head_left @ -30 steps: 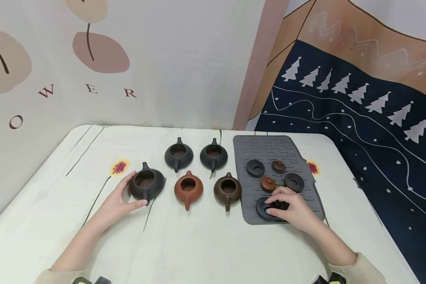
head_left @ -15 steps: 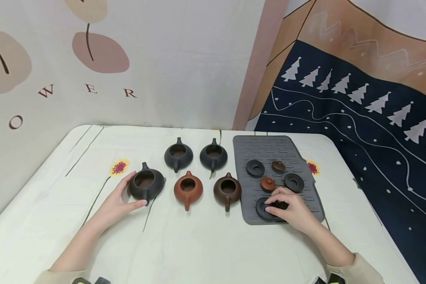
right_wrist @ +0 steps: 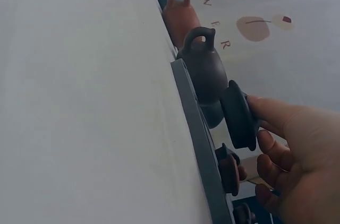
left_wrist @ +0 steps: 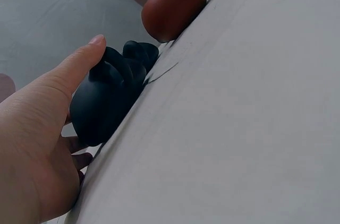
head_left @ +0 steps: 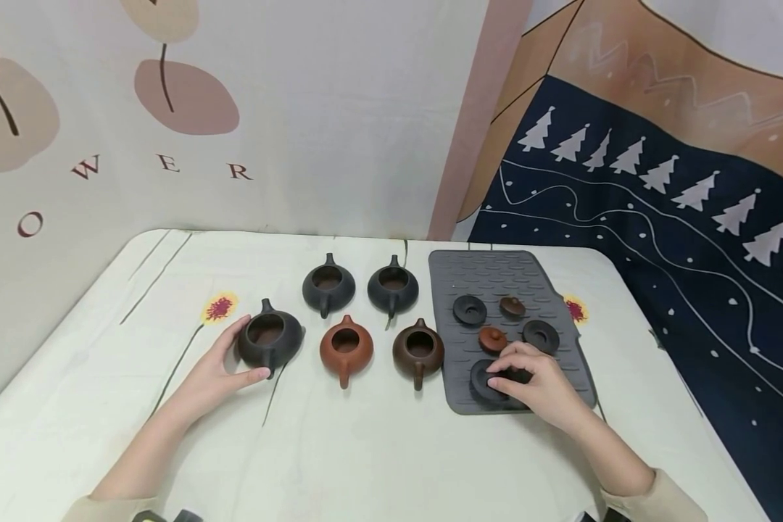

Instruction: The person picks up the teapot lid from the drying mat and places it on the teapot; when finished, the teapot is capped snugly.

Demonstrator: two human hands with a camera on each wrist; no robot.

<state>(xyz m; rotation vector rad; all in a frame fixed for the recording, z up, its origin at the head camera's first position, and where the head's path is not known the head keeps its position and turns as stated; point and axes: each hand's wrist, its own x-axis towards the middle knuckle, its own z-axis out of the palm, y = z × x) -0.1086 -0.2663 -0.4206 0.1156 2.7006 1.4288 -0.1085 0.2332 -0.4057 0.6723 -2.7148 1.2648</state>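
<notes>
My left hand [head_left: 205,380] grips the dark grey teapot [head_left: 264,339] at the far left, thumb by its handle and fingers round its far side. This lidless teapot [left_wrist: 103,104] stands on the cloth in the left wrist view. My right hand [head_left: 541,384] pinches a black lid [head_left: 484,383] over the near part of the grey mat [head_left: 483,268]. In the right wrist view the lid [right_wrist: 238,118] is tilted between thumb and fingers, apparently just off the mat. Whatever dark shape lies beneath my right fingers is mostly hidden.
Two dark teapots [head_left: 328,285] [head_left: 393,286] stand at the back, an orange-red one [head_left: 346,351] and a brown one [head_left: 418,351] in front, all uncovered. Farther back on the mat lie two dark lids [head_left: 469,309] [head_left: 540,336], a brown lid [head_left: 512,307] and a red lid [head_left: 492,338].
The black lid in my right hand has risen very slightly from the mat. My left hand and its teapot have stayed in place.
</notes>
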